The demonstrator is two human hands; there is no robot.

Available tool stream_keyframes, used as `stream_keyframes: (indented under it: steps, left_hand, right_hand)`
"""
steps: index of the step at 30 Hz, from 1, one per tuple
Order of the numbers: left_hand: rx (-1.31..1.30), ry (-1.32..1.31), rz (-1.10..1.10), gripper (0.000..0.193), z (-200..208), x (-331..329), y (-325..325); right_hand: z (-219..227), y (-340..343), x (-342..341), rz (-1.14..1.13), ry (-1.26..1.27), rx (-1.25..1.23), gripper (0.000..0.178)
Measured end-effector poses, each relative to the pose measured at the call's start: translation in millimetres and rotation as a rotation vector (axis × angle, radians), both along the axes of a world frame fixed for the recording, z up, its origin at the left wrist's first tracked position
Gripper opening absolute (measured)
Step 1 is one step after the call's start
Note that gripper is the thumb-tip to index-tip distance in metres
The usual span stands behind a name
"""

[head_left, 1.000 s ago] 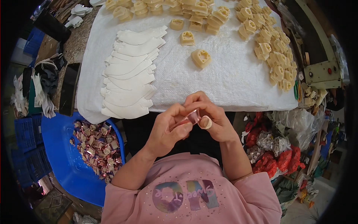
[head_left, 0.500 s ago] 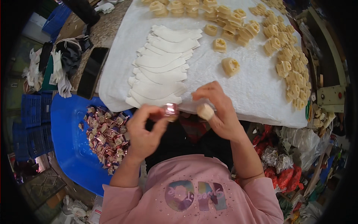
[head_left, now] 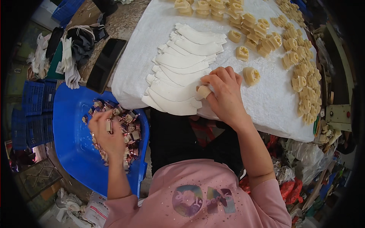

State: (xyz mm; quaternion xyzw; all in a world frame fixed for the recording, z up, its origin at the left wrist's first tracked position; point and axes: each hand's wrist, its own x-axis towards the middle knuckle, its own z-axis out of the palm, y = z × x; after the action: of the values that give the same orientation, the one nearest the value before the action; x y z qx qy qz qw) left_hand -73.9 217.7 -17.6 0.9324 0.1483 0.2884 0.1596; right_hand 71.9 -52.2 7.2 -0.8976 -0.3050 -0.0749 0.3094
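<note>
My left hand [head_left: 108, 136] is over the blue tub [head_left: 70, 133], fingers spread above a heap of small pieces with shiny pinkish-purple wraps [head_left: 131, 135]. One such piece shows between the fingers. My right hand [head_left: 228, 95] lies at the right end of the overlapping white strips [head_left: 178, 62], its curled fingers and thumb closed on a strip's edge. A tan cover [head_left: 204, 91] sits on that thumb. Just beyond the hand stands a single cream-coloured hollow ring-like piece [head_left: 251, 76].
A white cloth [head_left: 131, 64] covers the table. Many more cream pieces [head_left: 304, 81] lie at its far and right sides. A black phone [head_left: 107, 62] and gloves [head_left: 67, 57] rest on the left. Plastic bags [head_left: 302, 152] are piled below right.
My left hand has moved left and down from in front of the strips to the tub, opening from the shiny wrapped piece. My right hand has moved forward onto the strips.
</note>
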Motion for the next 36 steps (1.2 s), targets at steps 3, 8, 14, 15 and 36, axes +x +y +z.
stream_keyframes:
  steps: [3, 8, 14, 15, 36]
  left_hand:
    - [-0.147, -0.030, -0.322, 0.024, 12, 29, -43]
    - [-0.133, -0.081, -0.576, 0.027, 16, 59, -83]
    - [-0.005, -0.059, -0.595, 0.026, 3, 69, -92]
    - [0.009, -0.055, -0.588, 0.026, 4, 68, -92]
    - [-0.039, 0.011, -0.557, 0.030, 3, 66, -89]
  right_hand:
    - [-1, 5, -1, -0.067, -0.014, -0.142, 0.017]
    - [-5, 11, -4, -0.011, -0.057, -0.058, 0.013]
    - [6, 19, -8, 0.074, -0.067, -0.120, 0.020]
    - [8, 22, -9, 0.073, -0.066, -0.119, 0.020]
    - [60, 15, -6, 0.247, 0.355, 1.447, 0.025]
